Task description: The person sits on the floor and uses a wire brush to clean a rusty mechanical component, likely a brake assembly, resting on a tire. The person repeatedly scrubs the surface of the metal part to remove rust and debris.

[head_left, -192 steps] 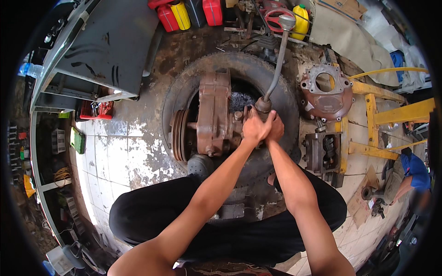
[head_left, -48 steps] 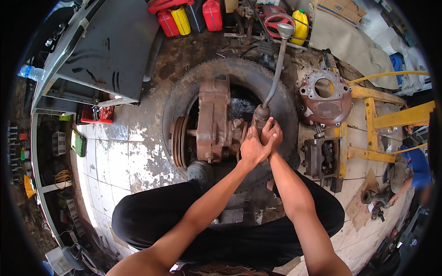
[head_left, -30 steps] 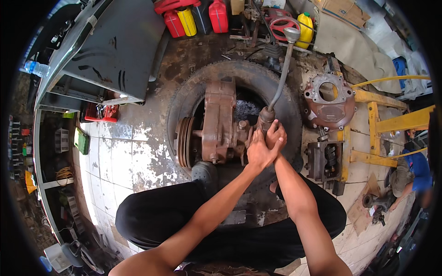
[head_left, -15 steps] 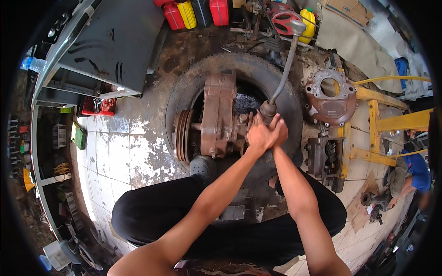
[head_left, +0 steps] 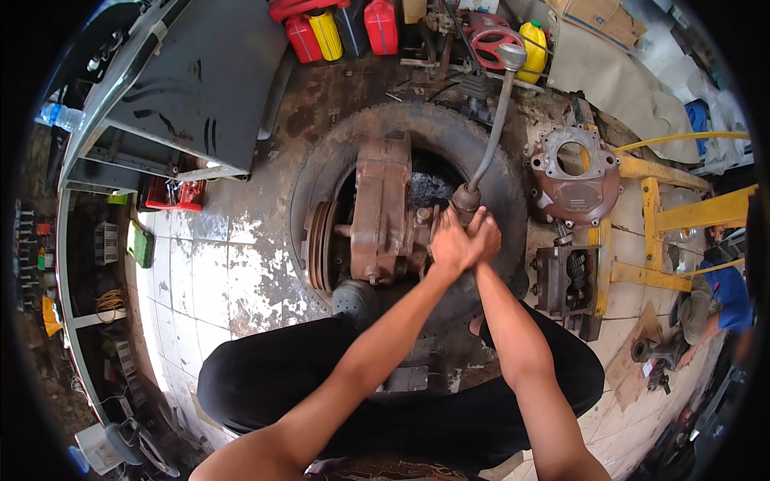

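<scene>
A brown metal gearbox rests on a tyre lying flat before me. A ribbed round flange sits on the gearbox's left side. From its right side a long grey gear lever rises and leans away, topped by a knob. My left hand and my right hand press together around the lever's base housing, fingers closed. The hands cover the housing's lower part and where it meets the gearbox.
Right of the tyre lie a bell housing and an opened gear casing, beside a yellow metal frame. Another person's arm reaches toward parts at far right. A grey cabinet stands left; jerrycans line the back.
The view has shifted slightly, so the scene sits a little lower. Both hands keep their hold at the lever's base; no part has clearly moved.
</scene>
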Demonstrator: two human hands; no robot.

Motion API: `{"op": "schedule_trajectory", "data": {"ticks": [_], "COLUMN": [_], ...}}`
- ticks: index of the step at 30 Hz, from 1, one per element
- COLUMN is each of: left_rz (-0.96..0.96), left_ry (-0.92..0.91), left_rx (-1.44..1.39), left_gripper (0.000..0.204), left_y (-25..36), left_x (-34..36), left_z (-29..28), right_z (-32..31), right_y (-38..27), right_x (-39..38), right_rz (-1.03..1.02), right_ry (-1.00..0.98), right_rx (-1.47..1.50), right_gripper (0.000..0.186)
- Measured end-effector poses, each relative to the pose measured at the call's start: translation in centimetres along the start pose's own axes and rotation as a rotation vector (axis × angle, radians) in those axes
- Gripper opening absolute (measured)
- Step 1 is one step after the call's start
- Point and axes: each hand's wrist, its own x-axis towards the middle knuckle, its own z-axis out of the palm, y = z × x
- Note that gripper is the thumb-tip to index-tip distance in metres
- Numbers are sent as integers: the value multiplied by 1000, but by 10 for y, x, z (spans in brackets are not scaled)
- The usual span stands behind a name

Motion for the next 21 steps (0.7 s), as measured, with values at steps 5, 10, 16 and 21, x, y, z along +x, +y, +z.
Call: {"op": "schedule_trajectory", "data": {"ticks": [5, 10, 16, 21], "left_rz": [-23, -193, -7, -388], "left_ry": [-90, -278, -184, -401], "left_rx": [-93, -71, -71, -133], "left_gripper": [112, 112, 119, 108], "left_y": [10, 22, 6, 28], "left_x": [-20, 10, -49, 19], "left_z": [-8, -24, -5, -31], "right_z": [-3, -13, -12, -19], "right_y": [8, -13, -1, -13], "right_x": [-5, 2, -8, -7], "right_rz": [-51, 107, 63, 141], "right_ry": [159, -37, 37, -128], "right_rx": [70, -19, 54, 18], "right_gripper": [48, 45, 44, 42]}}
